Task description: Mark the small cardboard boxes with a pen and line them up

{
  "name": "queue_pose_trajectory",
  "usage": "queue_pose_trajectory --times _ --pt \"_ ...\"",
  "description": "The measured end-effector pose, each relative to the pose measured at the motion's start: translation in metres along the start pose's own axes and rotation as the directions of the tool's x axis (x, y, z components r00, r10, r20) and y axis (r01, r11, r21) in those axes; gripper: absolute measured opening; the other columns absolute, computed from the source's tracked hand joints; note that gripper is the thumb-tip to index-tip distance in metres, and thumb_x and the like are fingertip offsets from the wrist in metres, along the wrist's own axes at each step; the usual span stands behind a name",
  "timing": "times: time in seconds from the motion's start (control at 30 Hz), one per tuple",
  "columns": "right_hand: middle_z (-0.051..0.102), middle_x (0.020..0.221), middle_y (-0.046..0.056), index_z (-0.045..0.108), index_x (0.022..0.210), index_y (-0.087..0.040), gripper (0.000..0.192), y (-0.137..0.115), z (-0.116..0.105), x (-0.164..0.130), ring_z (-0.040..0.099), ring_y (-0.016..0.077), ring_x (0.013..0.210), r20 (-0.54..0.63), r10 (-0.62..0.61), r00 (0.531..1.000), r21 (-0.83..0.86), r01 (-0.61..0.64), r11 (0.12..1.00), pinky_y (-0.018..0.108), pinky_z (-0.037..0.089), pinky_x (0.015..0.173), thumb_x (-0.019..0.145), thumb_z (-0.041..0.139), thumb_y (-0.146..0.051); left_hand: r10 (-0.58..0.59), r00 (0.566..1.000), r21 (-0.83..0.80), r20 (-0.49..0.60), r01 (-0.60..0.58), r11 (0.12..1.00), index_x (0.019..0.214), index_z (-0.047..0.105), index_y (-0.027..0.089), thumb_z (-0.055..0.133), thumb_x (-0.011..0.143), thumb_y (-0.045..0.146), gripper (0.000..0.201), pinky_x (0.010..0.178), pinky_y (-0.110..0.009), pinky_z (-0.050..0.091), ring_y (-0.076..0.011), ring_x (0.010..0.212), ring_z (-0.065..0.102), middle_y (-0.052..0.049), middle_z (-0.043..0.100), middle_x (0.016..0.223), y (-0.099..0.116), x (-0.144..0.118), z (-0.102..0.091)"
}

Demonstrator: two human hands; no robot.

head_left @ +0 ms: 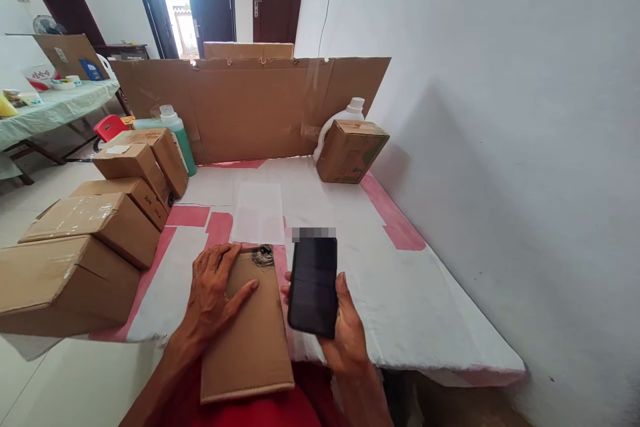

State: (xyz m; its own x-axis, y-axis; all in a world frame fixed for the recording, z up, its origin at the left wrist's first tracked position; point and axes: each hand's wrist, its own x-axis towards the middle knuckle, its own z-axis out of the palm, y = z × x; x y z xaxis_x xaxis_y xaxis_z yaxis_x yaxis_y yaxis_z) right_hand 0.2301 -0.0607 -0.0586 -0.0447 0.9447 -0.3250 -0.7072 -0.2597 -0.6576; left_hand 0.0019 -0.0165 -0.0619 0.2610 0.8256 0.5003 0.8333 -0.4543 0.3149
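Observation:
My left hand (215, 283) lies over the left edge of a flat piece of cardboard (255, 340), its fingers extended and its thumb stretched across the surface. A black scribble (263, 257) marks the cardboard's top right corner. The near end of the cardboard extends past the table's front edge, above my red clothing. In my right hand (350, 333) is a black smartphone (313, 287), held upright just right of the cardboard. The phone's screen looks dark, and its top is blurred out.
Several cardboard boxes (115, 220) line the table's left side, beside a green liquid bottle (183, 143). A tall cardboard panel (250, 110) stands at the back. Another box (353, 150) leans by a white jug (333, 123) near the right wall (500, 113).

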Motion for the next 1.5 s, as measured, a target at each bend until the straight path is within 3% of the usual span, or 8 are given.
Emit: queue_pose_trajectory --times 0.17,0.33,0.6,0.83,0.97,1.07,1.3,1.5 --pt "0.076 0.083 0.008 0.076 0.091 -0.017 0.074 -0.020 -0.073 0.039 0.069 0.0257 0.082 -0.342 -0.454 0.823 -0.745 0.057 0.664 0.036 0.056 0.075 0.083 0.051 -0.086 -0.029 0.999 -0.025 0.026 0.030 0.999 0.143 0.052 0.021 0.065 0.095 0.047 0.056 0.110 -0.054 0.043 -0.0338 0.126 0.056 -0.013 0.061 0.136 -0.003 0.003 0.002" --pt "0.060 0.060 0.004 0.065 0.070 -0.021 0.068 -0.025 -0.125 0.054 0.055 0.0239 0.067 -0.370 -0.558 0.743 -0.898 -0.133 0.418 0.037 0.047 0.065 0.084 0.039 -0.083 -0.092 0.989 -0.089 0.118 0.103 0.991 0.140 0.054 0.022 0.069 0.092 0.043 0.054 0.113 -0.056 0.041 -0.0328 0.128 0.056 -0.012 0.062 0.136 -0.007 0.013 0.012" --pt "0.067 0.095 0.022 0.072 0.095 -0.014 0.058 -0.026 -0.136 0.053 0.060 0.0355 0.085 -0.289 -0.644 0.709 -0.947 -0.311 0.083 0.046 0.044 0.074 0.083 0.036 -0.058 -0.227 0.971 -0.304 0.080 0.240 0.922 0.145 0.053 0.025 0.065 0.095 0.048 0.056 0.121 -0.057 0.035 -0.0316 0.142 0.046 -0.012 0.054 0.148 -0.023 0.019 0.015" --pt "0.061 0.119 0.029 0.074 0.113 -0.005 0.064 -0.015 -0.121 0.035 0.054 0.0453 0.119 -0.082 -0.697 0.712 -0.979 -0.187 -0.076 0.058 0.047 0.096 0.088 0.039 -0.053 -0.460 0.887 -0.454 0.033 0.423 0.784 0.144 0.053 0.022 0.051 0.100 0.055 0.055 0.116 -0.056 0.044 -0.0304 0.136 0.053 -0.014 0.056 0.145 -0.042 -0.039 0.006" --pt "0.065 0.132 0.017 0.064 0.136 -0.016 0.053 0.016 -0.092 0.002 0.060 0.0318 0.125 0.270 -0.265 0.926 -0.949 0.302 0.087 0.048 0.047 0.109 0.089 0.052 -0.037 -0.518 0.819 -0.513 0.247 0.564 0.647 0.142 0.056 0.021 0.044 0.100 0.063 0.061 0.119 -0.057 0.042 -0.0316 0.135 0.058 -0.015 0.059 0.145 -0.025 -0.086 0.006" --pt "0.056 0.151 0.011 0.040 0.159 -0.024 0.077 0.037 -0.063 -0.022 0.053 0.0274 0.138 0.423 0.066 0.903 -0.864 0.381 0.328 0.043 0.043 0.116 0.085 0.061 -0.024 -0.534 0.757 -0.524 0.378 0.650 0.550 0.143 0.058 0.023 0.040 0.099 0.067 0.065 0.126 -0.056 0.031 -0.0317 0.146 0.048 -0.012 0.061 0.148 -0.009 -0.102 -0.006" --pt "0.071 0.129 0.008 0.065 0.140 -0.030 0.047 0.008 -0.007 -0.009 0.067 0.0296 0.112 0.326 -0.238 0.915 -0.800 0.401 0.446 0.040 0.053 0.098 0.099 0.055 -0.051 -0.502 0.772 -0.635 0.389 0.620 0.461 0.143 0.063 0.029 0.035 0.096 0.075 0.071 0.095 -0.055 0.059 -0.0352 0.112 0.069 -0.011 0.068 0.140 -0.022 -0.065 -0.054" --pt "0.058 0.152 0.008 0.056 0.150 -0.031 0.062 0.014 0.016 0.049 0.047 0.0294 0.144 0.405 -0.322 0.856 -0.609 0.515 0.603 0.046 0.036 0.120 0.099 0.050 -0.066 -0.587 0.785 -0.756 0.197 0.503 0.419 0.152 0.051 0.032 0.032 0.097 0.077 0.073 0.118 -0.055 0.045 -0.0325 0.144 0.050 -0.006 0.056 0.154 -0.036 -0.031 -0.011"
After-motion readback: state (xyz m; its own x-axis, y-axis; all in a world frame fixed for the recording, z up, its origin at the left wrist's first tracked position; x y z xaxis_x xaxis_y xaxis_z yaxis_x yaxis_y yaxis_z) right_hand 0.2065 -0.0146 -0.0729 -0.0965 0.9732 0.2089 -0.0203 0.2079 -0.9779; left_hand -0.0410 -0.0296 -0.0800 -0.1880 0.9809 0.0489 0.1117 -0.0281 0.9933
